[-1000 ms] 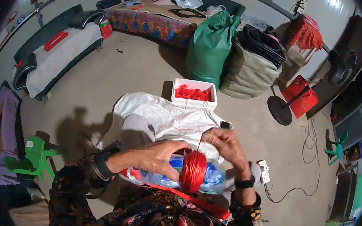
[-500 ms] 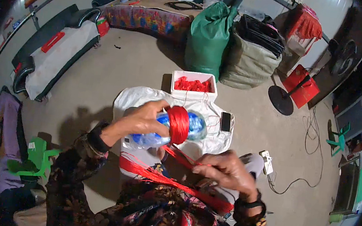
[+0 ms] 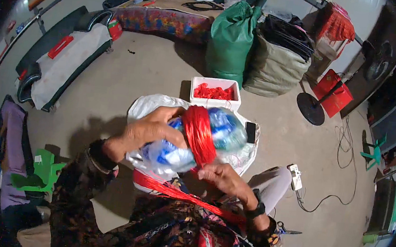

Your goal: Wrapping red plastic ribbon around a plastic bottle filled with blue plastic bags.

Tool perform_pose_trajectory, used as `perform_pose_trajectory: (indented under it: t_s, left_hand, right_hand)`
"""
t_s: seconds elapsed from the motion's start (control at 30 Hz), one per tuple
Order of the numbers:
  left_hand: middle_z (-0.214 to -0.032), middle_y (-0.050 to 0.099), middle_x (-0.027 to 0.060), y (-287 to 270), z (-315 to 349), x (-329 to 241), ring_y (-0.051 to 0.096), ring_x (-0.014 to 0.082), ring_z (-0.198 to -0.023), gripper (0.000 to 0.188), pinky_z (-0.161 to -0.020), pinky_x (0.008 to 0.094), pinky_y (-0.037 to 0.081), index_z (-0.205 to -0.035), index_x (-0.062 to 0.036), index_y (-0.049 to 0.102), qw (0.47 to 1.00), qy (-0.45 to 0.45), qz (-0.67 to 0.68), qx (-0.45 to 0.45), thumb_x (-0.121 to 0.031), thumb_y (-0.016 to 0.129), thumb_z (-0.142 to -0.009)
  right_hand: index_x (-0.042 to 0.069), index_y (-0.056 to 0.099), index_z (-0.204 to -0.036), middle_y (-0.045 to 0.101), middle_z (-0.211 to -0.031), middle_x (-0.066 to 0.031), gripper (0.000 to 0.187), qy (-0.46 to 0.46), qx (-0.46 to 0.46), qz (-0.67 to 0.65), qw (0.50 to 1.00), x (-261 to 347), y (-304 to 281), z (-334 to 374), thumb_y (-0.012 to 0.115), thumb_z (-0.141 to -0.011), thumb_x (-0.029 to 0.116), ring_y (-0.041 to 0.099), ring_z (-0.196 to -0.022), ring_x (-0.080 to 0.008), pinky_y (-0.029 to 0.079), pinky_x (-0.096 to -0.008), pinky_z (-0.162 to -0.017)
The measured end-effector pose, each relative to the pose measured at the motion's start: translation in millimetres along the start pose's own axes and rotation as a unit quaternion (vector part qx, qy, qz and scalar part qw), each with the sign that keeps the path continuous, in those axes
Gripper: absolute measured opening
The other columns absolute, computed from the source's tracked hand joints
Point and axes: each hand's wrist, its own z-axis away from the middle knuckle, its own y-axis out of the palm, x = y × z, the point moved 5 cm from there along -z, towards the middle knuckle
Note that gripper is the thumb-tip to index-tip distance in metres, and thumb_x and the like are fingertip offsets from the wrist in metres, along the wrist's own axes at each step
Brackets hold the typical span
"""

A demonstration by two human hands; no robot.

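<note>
My left hand (image 3: 152, 131) grips a clear-plastic bundle (image 3: 229, 132) with blue and white contents, its fingers closed over the left part. A thick band of red cord (image 3: 199, 135) is wound round the bundle's middle. Just under that band, my right hand (image 3: 226, 181) pinches the red cord close to the bundle, fingers pressed together. More red strands (image 3: 186, 197) stretch across my lap from the left knee toward the right forearm. What lies inside the plastic is too blurred to name.
Beyond the bundle, a white foam box (image 3: 215, 103) holds red stringy material. A white sheet (image 3: 150, 103) and a phone (image 3: 250, 132) lie nearby. Scissors (image 3: 287, 231) are by my right forearm. A power strip (image 3: 295, 176), fan base (image 3: 311, 109) and green chair (image 3: 40, 175) stand around.
The bundle has come up closer and tilted, its right end swinging outward. My right hand has moved left and up from its pulled-back place, bringing the cord against the bundle's underside.
</note>
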Motion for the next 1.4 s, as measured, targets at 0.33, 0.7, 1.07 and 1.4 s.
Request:
perform_pose_trajectory:
  t_s: [0.33,0.7,1.07,1.4]
  left_hand:
    - [-0.113,0.059,0.0155,40,2,33,0.055,0.0224,-0.108,0.072,-0.095,0.0351,0.042,-0.121,0.0018,0.051,0.968,0.061,-0.223,0.096,-0.028,0.077,-0.061]
    - [-0.118,0.059,0.0104,47,30,51,0.054,0.0164,-0.110,0.078,-0.096,0.0321,0.042,-0.129,-0.0006,0.048,0.968,-0.017,-0.218,0.125,-0.022,0.082,-0.063]
    - [-0.138,0.050,0.0153,77,47,99,0.043,0.0178,-0.129,0.098,-0.109,0.0331,0.033,-0.141,0.0064,0.037,0.983,-0.096,-0.066,0.142,-0.017,0.086,-0.060]
    - [-0.124,0.060,0.0069,72,54,107,0.052,0.0161,-0.118,0.083,-0.106,0.0318,0.036,-0.135,-0.0014,0.049,0.989,-0.092,0.017,0.115,-0.016,0.080,-0.059]
  right_hand:
    - [0.001,0.069,-0.093,0.067,-0.079,-0.0073,0.020,-0.104,-0.033,0.118,0.987,128,-44,6,0.061,-0.096,0.019,0.062,-0.072,-0.0137,0.050,-0.0289,-0.067]
    - [0.000,0.069,-0.090,0.063,-0.076,0.0020,0.025,-0.033,-0.057,-0.032,0.997,68,-15,-6,0.060,-0.098,0.022,0.053,-0.072,-0.0051,0.045,-0.0240,-0.066]
    - [0.002,0.068,-0.091,0.066,-0.083,0.0019,0.025,0.047,-0.083,-0.142,0.985,16,9,24,0.062,-0.097,0.026,0.057,-0.076,-0.0055,0.047,-0.0226,-0.068]
    - [0.005,0.066,-0.089,0.061,-0.078,0.0050,0.022,0.026,-0.186,-0.287,0.939,-11,12,18,0.063,-0.096,0.026,0.051,-0.065,-0.0033,0.039,-0.0200,-0.057]
